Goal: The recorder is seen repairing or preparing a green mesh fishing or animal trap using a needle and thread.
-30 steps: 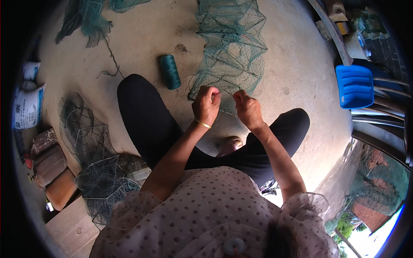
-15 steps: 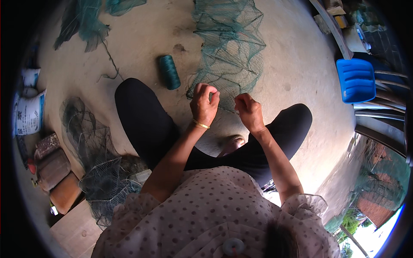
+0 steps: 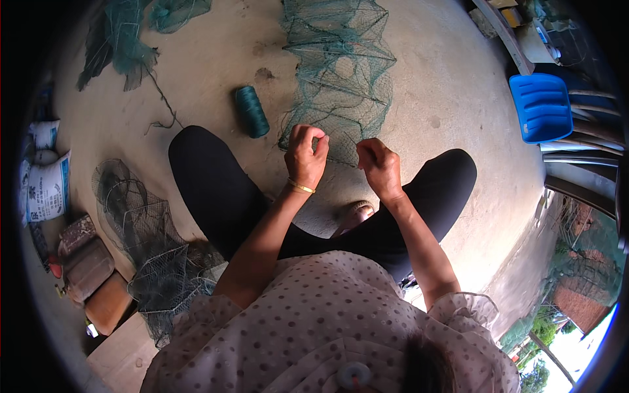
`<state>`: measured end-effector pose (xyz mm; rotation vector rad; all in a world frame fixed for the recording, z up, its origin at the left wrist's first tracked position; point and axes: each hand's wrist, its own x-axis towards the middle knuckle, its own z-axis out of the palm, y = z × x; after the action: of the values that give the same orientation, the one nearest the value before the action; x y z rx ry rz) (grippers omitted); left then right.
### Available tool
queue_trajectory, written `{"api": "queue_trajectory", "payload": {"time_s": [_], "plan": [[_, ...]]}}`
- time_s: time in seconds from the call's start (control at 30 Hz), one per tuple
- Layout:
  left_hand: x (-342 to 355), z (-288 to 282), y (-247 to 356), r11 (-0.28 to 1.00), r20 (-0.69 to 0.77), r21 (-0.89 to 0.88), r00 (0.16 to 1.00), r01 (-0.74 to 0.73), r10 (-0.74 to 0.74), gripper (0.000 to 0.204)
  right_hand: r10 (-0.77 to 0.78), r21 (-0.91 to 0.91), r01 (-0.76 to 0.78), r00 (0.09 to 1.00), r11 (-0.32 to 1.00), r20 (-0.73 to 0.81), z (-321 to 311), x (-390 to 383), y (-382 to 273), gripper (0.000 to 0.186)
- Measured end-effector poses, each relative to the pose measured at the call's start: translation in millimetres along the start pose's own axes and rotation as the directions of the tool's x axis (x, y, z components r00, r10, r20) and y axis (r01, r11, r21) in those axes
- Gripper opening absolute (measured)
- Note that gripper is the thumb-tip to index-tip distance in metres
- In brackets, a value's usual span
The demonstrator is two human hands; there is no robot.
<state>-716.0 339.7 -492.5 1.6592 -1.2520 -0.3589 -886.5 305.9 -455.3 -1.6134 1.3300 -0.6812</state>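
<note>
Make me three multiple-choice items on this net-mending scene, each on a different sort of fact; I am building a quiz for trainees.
1. Where does the spool of twine lie?
A. on the floor, left of the green net
B. on the blue chair
C. in the person's lap

2. What colour is the bangle on the left wrist?
A. red
B. gold
C. black

3. How are the two hands?
A. flat on the floor
B. resting on the knees
C. raised, fingers closed at the net's near edge

Answers: 1 A, the spool sits on bare concrete beside the net. 2 B, the bangle is gold. 3 C, the left hand and right hand are pinched shut at the netting.
</note>
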Motion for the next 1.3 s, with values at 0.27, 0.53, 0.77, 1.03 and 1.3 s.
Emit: {"api": "queue_trajectory", "payload": {"time_s": [0.27, 0.53, 0.77, 1.03, 1.3], "plan": [[-2, -1, 0, 1.000, -0.006, 0.002, 1.000, -0.013, 0.013, 0.016, 0.009, -0.005, -0.010, 1.000, 1.000, -0.013, 5, 2, 0, 0.008], [-2, 1, 1, 1.000, 0.013, -0.010, 1.000, -0.003, 0.003, 0.016, 0.002, -0.083, -0.004, 1.000, 0.997, -0.016, 7, 5, 6, 0.009], [-2, 1, 1, 1.000, 0.020, 0.003, 1.000, -0.002, 0.002, 0.015, -0.042, -0.051, 0.040, 0.999, 0.998, -0.032, 13, 3, 0, 0.008], [-2, 2, -1, 1.000, 0.011, 0.000, 1.000, -0.004, 0.004, 0.015, -0.003, -0.016, 0.002, 1.000, 1.000, -0.005, 12, -1, -10, 0.007], [-2, 4, -4, 1.000, 0.018, -0.013, 1.000, 0.008, -0.008, 0.015, -0.019, -0.022, 0.019, 1.000, 1.000, -0.015, 12, 1, -4, 0.008]]}}
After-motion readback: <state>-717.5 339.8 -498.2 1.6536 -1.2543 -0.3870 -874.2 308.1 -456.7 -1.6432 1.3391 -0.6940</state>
